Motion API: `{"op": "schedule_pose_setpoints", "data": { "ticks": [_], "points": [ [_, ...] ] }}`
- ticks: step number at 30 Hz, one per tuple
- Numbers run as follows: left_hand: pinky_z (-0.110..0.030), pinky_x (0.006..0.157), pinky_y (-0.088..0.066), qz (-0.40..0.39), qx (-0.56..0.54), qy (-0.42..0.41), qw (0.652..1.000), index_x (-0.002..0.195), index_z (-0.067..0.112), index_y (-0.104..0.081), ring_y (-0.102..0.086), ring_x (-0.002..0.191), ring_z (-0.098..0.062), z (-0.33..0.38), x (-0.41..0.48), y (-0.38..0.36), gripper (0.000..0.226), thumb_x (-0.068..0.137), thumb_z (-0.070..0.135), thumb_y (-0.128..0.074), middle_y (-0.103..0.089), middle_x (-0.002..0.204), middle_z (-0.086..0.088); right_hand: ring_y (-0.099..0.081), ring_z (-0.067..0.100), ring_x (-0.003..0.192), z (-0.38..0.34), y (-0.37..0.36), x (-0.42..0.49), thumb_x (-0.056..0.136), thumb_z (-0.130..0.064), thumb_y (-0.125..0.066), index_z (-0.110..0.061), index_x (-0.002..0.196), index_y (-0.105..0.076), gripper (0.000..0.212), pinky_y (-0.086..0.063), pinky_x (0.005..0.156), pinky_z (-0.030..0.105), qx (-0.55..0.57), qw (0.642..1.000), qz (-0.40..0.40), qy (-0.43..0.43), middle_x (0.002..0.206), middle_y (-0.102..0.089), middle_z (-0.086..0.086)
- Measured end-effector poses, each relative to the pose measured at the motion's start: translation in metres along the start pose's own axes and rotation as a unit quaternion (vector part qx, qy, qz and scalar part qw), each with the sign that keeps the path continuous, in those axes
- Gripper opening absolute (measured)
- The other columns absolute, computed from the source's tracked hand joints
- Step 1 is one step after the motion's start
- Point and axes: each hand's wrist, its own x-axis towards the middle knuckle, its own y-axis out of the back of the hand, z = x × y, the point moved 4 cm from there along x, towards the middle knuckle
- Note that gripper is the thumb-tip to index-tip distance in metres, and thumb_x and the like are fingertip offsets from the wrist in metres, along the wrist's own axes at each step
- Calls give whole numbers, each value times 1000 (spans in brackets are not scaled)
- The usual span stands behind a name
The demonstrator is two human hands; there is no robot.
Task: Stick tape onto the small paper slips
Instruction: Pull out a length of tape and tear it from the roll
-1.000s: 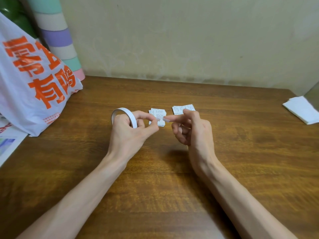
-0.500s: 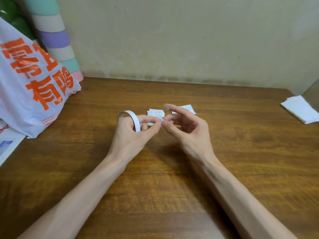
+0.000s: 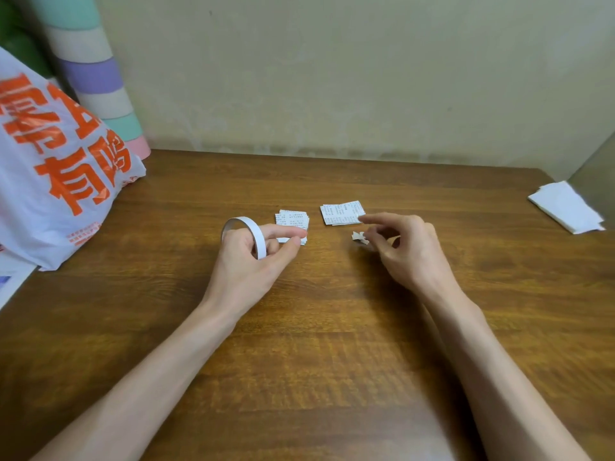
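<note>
Well, the left hand point(image 3: 246, 261) has its fingers curled round the tape roll point(image 3: 244, 236), and to its right the right hand point(image 3: 409, 251) pinches a small white scrap point(image 3: 360, 236) at its fingertips. Just past the left fingertips lies a slip pile point(image 3: 291, 218) on the table point(image 3: 332, 344); a second pile point(image 3: 341, 212) sits just beyond the right index finger. Well off left stands a bag point(image 3: 50, 168).
</note>
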Motion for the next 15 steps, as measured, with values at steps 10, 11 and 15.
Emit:
{"op": "schedule_pose_setpoints", "data": {
  "ticks": [10, 11, 15],
  "points": [
    [-32, 74, -46, 5, 6, -26, 1000, 94, 22, -81, -27, 51, -13, 3, 0, 0, 9, 97, 18, -74, -29, 52, 3, -68, 1, 75, -12, -10, -4, 92, -10, -78, -27, 104, -82, 21, -50, 73, 15, 168, 986, -10, -13, 82, -76, -15],
    [-28, 70, -44, 7, 9, -36, 999, 93, 21, -81, -27, 51, -13, 4, 0, 1, 8, 96, 18, -74, -29, 52, 1, -67, -1, 74, -19, -15, -6, 93, -7, -78, -20, 104, -82, 17, -49, 73, 13, 242, 969, -37, -21, 82, -77, -16],
    [-7, 60, -38, 27, 32, -78, 996, 90, 18, -80, -27, 49, -15, 10, -2, 4, 7, 94, 14, -76, -29, 55, -19, -67, 1, 82, -43, -32, -23, 94, -9, -76, -7, 110, -81, 17, -50, 75, 14, 416, 899, -125, -46, 103, -81, -4]
  ]
}}
